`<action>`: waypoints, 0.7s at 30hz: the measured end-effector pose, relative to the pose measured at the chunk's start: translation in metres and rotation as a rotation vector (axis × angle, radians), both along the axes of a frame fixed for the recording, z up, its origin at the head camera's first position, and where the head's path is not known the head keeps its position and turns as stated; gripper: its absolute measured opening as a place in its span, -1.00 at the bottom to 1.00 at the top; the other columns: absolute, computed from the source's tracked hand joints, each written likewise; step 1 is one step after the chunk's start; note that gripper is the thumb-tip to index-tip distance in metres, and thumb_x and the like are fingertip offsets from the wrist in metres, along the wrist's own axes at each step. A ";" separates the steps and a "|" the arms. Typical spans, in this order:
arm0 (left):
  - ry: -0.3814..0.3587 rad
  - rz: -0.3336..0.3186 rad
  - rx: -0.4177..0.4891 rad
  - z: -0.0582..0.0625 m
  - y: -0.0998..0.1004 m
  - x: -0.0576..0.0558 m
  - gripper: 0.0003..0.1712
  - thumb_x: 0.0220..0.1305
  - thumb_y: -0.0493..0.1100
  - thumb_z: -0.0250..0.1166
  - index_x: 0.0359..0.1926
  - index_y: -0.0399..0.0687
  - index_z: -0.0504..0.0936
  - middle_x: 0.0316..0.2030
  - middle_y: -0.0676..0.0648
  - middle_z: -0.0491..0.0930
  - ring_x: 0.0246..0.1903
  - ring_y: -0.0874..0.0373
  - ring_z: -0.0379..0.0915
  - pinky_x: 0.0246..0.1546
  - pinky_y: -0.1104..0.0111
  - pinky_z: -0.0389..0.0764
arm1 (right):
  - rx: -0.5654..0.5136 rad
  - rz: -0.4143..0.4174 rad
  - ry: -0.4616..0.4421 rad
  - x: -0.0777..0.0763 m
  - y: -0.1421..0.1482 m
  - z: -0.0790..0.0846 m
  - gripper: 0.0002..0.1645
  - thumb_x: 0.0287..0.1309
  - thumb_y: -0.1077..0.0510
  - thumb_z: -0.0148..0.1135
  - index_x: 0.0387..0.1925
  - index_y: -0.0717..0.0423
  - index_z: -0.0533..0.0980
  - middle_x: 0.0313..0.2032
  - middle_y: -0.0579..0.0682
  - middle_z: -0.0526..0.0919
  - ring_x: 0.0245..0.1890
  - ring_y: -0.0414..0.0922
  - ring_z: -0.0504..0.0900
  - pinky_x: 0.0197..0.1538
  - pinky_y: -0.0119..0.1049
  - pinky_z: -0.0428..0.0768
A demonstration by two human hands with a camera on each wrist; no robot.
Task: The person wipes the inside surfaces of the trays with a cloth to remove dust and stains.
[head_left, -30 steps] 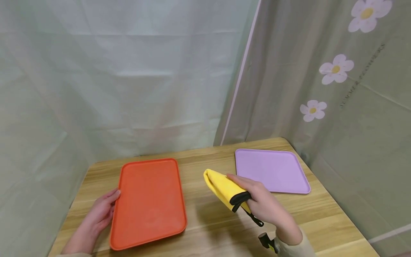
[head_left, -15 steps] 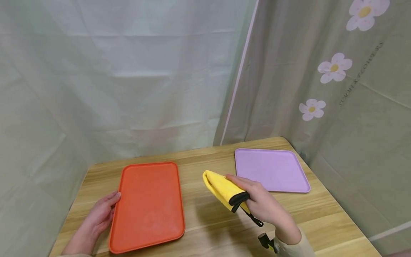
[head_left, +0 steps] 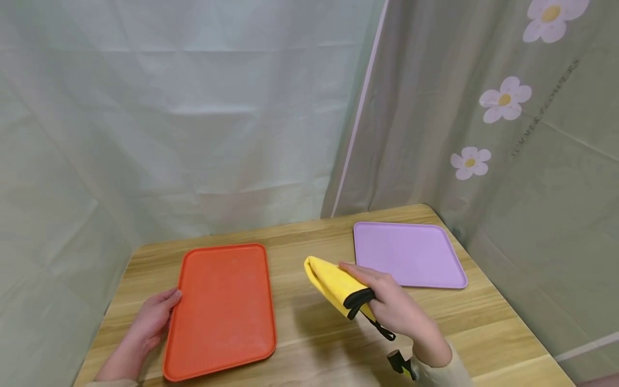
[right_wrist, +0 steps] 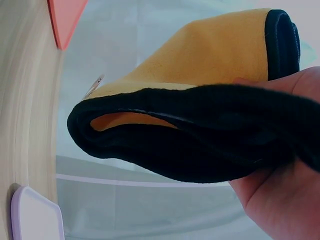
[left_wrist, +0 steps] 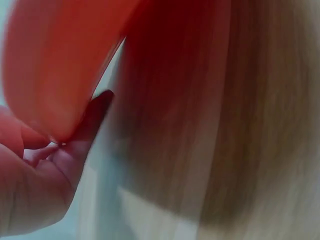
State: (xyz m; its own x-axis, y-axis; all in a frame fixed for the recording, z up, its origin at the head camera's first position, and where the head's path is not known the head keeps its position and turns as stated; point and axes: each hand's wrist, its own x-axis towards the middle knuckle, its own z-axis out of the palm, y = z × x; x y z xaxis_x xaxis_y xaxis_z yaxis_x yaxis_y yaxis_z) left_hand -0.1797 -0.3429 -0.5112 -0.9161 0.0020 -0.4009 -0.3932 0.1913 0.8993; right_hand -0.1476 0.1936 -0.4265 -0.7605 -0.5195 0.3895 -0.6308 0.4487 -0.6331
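My left hand (head_left: 150, 320) grips the left edge of an orange-red tray (head_left: 221, 312), with the thumb over its rim. In the left wrist view that tray (left_wrist: 65, 65) is pinched between thumb and fingers, apart from the wooden surface. My right hand (head_left: 394, 301) holds a folded yellow cloth (head_left: 338, 279) above the table, between the trays. Black trim edges the cloth, and a black loop hangs from it. Seen from the right wrist, the folds of the cloth (right_wrist: 215, 50) stand between thumb and fingers. The fingers under the tray are mostly hidden in the head view.
A purple tray (head_left: 408, 252) lies at the back right of the wooden table (head_left: 309, 344). Pale curtains (head_left: 232, 118) hang behind and at both sides, the right one with printed flowers. A black strap mount (head_left: 400, 363) sits at the right wrist.
The orange-red tray has dropped slightly and shifted a little toward me, still in my left hand. My right hand and the yellow cloth have hardly moved.
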 end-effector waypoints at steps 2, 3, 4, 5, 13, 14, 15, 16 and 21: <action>0.019 -0.035 -0.120 0.002 -0.001 -0.001 -0.24 0.78 -0.07 -0.12 0.58 -0.65 -0.10 0.18 -0.41 0.60 -0.15 0.46 0.56 -0.10 0.39 0.70 | 0.003 -0.002 -0.001 0.000 0.001 0.000 -0.02 0.10 0.66 0.11 0.54 0.03 0.43 0.41 0.06 0.56 0.37 0.05 0.57 0.34 0.12 0.56; 0.034 -0.054 -0.183 0.002 -0.002 -0.001 -0.25 0.77 -0.09 -0.09 0.55 -0.68 -0.04 0.27 -0.52 0.51 -0.12 0.47 0.53 -0.10 0.42 0.68 | 0.005 -0.002 -0.002 -0.001 0.002 0.000 0.00 0.08 0.66 0.10 0.54 0.03 0.43 0.41 0.06 0.56 0.37 0.06 0.57 0.34 0.13 0.56; 0.055 -0.072 -0.245 0.002 -0.002 -0.001 -0.27 0.75 -0.12 -0.04 0.53 -0.72 0.01 0.33 -0.58 0.43 -0.12 0.48 0.50 -0.12 0.45 0.66 | 0.008 -0.004 -0.003 -0.001 0.003 -0.001 0.01 0.06 0.67 0.09 0.54 0.03 0.43 0.41 0.06 0.56 0.37 0.06 0.57 0.34 0.14 0.56; 0.076 -0.084 -0.305 0.003 -0.002 -0.001 -0.29 0.73 -0.15 0.01 0.50 -0.74 0.08 0.35 -0.60 0.40 -0.11 0.46 0.49 -0.13 0.48 0.64 | 0.009 -0.006 -0.006 -0.001 0.003 0.000 0.02 0.05 0.67 0.09 0.54 0.03 0.43 0.41 0.06 0.56 0.37 0.06 0.57 0.34 0.14 0.56; 0.195 -0.132 -0.598 0.001 -0.003 0.001 -0.41 0.54 -0.29 0.19 0.36 -0.74 0.34 0.01 -0.46 0.64 -0.06 -0.09 0.57 -0.18 0.34 0.58 | 0.013 -0.001 -0.007 -0.001 0.004 0.001 -0.04 0.13 0.64 0.13 0.54 0.04 0.43 0.40 0.06 0.57 0.36 0.04 0.58 0.34 0.11 0.56; 0.204 -0.137 -0.621 0.000 -0.003 0.001 -0.42 0.53 -0.30 0.19 0.35 -0.73 0.36 -0.02 -0.44 0.64 -0.05 -0.13 0.56 -0.16 0.30 0.57 | 0.011 0.004 -0.006 -0.002 0.004 0.001 -0.05 0.14 0.63 0.13 0.54 0.05 0.43 0.40 0.07 0.57 0.36 0.04 0.58 0.34 0.10 0.56; 0.211 -0.141 -0.639 -0.001 -0.003 0.001 -0.42 0.52 -0.31 0.20 0.35 -0.72 0.37 -0.04 -0.42 0.64 -0.05 -0.16 0.55 -0.14 0.25 0.56 | 0.009 0.009 -0.005 -0.002 0.004 0.001 -0.05 0.14 0.64 0.13 0.55 0.06 0.42 0.40 0.07 0.57 0.36 0.04 0.58 0.34 0.10 0.57; 0.217 -0.144 -0.657 -0.002 -0.003 0.001 -0.43 0.51 -0.31 0.21 0.34 -0.71 0.38 -0.07 -0.39 0.64 -0.06 -0.17 0.55 -0.13 0.21 0.55 | 0.008 0.012 -0.005 -0.001 0.004 0.001 -0.05 0.14 0.64 0.12 0.55 0.07 0.42 0.40 0.08 0.57 0.36 0.04 0.58 0.34 0.10 0.57; 0.216 -0.134 -0.666 -0.004 -0.004 0.003 -0.43 0.48 -0.32 0.24 0.34 -0.68 0.41 -0.08 -0.39 0.66 -0.04 -0.20 0.55 -0.09 0.14 0.54 | 0.005 0.020 -0.003 -0.001 0.005 0.000 -0.03 0.12 0.66 0.10 0.55 0.08 0.41 0.41 0.10 0.56 0.36 0.06 0.58 0.34 0.10 0.56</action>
